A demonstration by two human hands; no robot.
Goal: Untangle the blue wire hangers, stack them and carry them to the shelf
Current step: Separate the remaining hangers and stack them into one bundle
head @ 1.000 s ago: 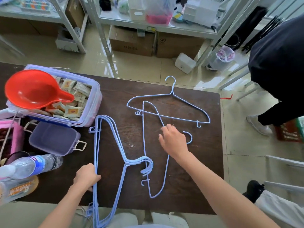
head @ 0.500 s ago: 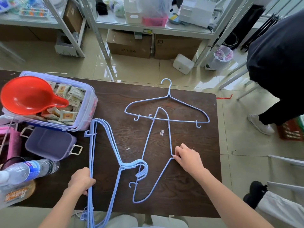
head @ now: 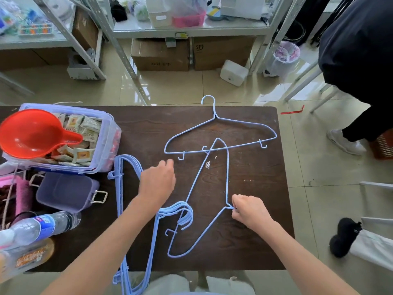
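Note:
On the dark wooden table lie blue wire hangers. A stack of several hangers lies at the left, its long side toward me and its hooks pointing right. One hanger lies flat at the far side with its hook over the table's edge. Another hanger lies turned on its side, its tip crossing the far hanger's bottom bar. My right hand pinches the neck of this turned hanger. My left hand hovers over the stack's upper arm, fingers loosely spread, holding nothing.
A clear box of packets with a red scoop stands at the left, beside a purple lid and a water bottle. Metal shelves stand across the floor. A person in black stands at the right.
My left hand let go of the stack's long side and moved up and right over the stack. My right hand dragged the turned hanger's neck toward me and keeps hold of it.

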